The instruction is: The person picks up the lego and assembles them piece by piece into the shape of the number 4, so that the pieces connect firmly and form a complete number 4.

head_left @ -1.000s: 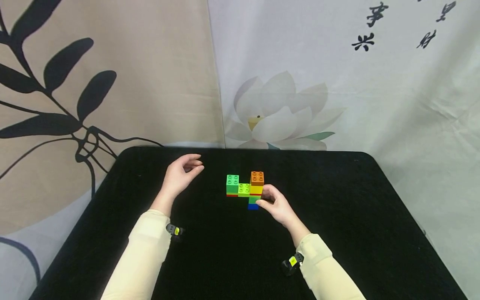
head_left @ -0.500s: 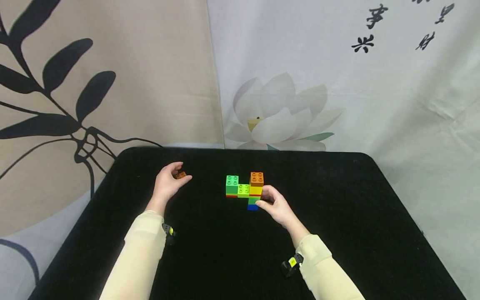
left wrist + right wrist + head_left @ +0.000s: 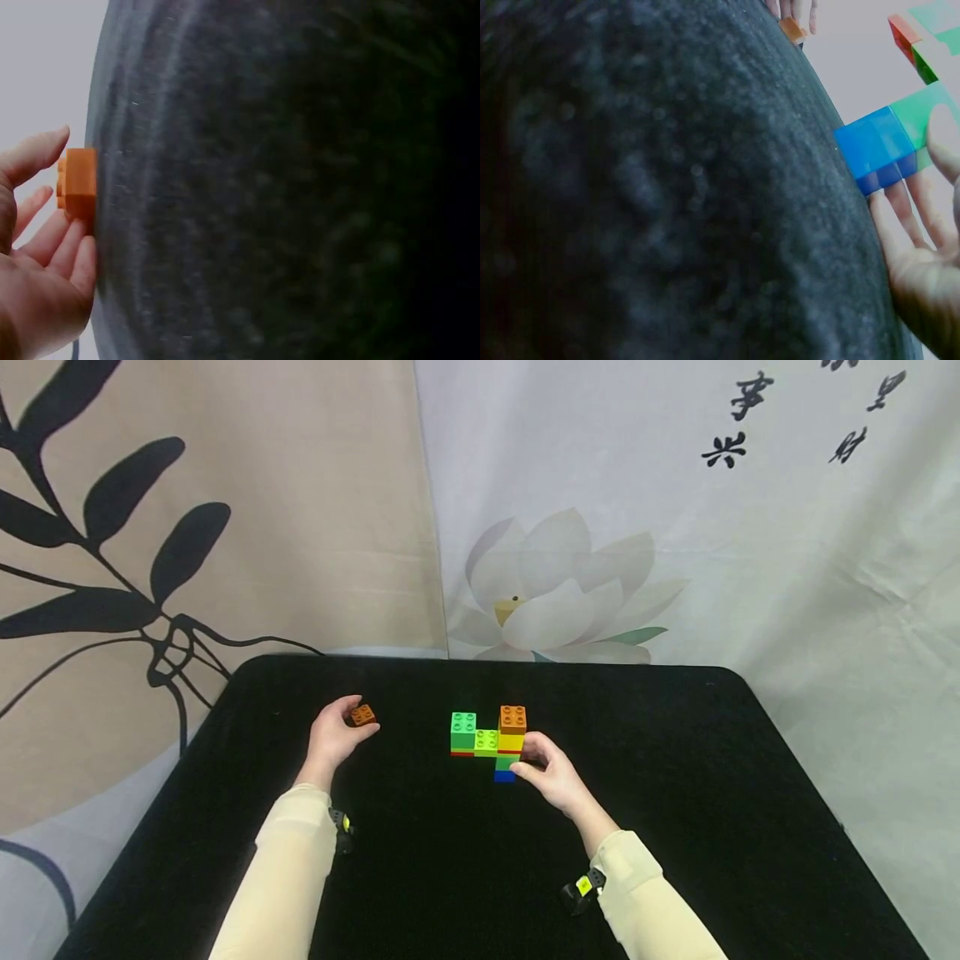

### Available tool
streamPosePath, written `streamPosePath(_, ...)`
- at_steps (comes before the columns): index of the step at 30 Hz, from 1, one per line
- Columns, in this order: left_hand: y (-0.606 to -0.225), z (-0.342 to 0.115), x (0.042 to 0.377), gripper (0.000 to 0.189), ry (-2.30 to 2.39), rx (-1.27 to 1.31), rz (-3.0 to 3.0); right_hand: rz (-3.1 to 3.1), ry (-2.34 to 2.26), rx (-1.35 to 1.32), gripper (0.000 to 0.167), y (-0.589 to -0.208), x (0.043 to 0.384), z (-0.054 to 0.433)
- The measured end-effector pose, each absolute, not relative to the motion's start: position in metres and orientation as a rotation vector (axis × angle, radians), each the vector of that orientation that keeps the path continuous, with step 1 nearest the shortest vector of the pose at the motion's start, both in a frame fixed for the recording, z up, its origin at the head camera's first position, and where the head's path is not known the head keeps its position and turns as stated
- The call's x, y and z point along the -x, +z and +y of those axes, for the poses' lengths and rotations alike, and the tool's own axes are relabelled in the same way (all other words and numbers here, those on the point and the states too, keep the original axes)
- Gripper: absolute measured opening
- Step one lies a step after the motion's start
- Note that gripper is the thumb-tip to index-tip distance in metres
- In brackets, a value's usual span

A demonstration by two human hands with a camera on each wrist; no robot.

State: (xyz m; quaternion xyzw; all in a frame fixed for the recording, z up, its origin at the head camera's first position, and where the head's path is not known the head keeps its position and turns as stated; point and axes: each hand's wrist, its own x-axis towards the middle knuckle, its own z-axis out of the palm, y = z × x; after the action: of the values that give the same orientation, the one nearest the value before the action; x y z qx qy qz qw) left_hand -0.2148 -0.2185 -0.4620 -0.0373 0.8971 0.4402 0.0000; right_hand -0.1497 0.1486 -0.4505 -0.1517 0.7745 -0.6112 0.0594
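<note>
On the table's left side lies a loose orange brick (image 3: 363, 716) with studs on top. My left hand (image 3: 330, 737) is around it, fingers beyond and thumb on the near side. In the left wrist view the fingertips are at the orange brick (image 3: 81, 180), while the thumb appears apart from it. My right hand (image 3: 557, 777) grips a joined brick model (image 3: 486, 742) by its lower green part, thumb in front. The model has a blue brick (image 3: 877, 146) at its foot, a light green brick (image 3: 463, 727) at upper left and an orange brick (image 3: 513, 718) at upper right.
A black cloth-covered table (image 3: 450, 868) lies under both hands. Behind it hangs a pale curtain (image 3: 570, 460) printed with leaves, a lotus and dark characters. Each wrist wears a small black camera (image 3: 577, 892).
My left hand has moved left and nearer to me, down around the loose orange brick, which now shows between fingers and thumb. The right hand and the model have stayed put.
</note>
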Motion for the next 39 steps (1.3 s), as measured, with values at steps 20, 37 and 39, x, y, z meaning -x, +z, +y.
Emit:
streamPosePath(20, -0.477, -0.225, 0.214, 0.057, 1.379, 0.184, 2.789, 2.328, -1.847, 0.465, 0.032, -0.451, 0.148, 0.148)
streamPosePath(37, -0.462, -0.22, 0.205, 0.041, 1.42, 0.048, 2.667, 2.324, -1.858, 0.433, 0.032, -0.454, 0.15, 0.149)
streamPosePath(39, -0.46, -0.218, 0.204, 0.041, 1.429, 0.011, 2.643, 2.318, -1.867, 0.438, 0.032, -0.454, 0.149, 0.149)
